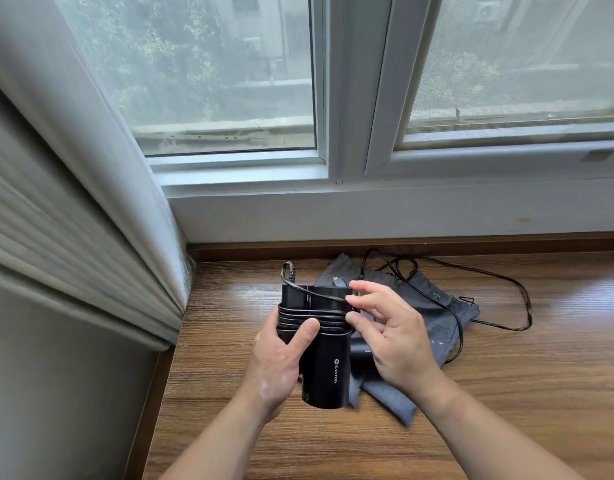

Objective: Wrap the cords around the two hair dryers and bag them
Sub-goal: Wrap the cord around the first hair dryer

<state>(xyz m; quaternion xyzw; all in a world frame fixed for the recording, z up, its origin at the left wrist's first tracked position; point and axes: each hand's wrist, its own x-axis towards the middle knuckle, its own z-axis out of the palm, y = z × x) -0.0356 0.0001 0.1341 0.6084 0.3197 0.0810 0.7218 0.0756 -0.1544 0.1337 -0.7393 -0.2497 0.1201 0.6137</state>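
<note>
A black hair dryer (328,372) is held above the wooden sill, its cord (312,318) wound several turns round its upper body. My left hand (281,362) grips it from the left, thumb pressing on the turns. My right hand (385,330) pinches the cord end at the dryer's right side, other fingers spread. A second black hair dryer (361,353) lies on the grey cloth bags (433,313), mostly hidden behind my right hand. Its loose cord (520,296) trails in loops across the bags and the sill.
The wooden sill (523,393) runs along under the window frame (333,168). A pale curtain (101,188) hangs at the left, down to the sill's left end. Bare wood lies to the right and in front of the bags.
</note>
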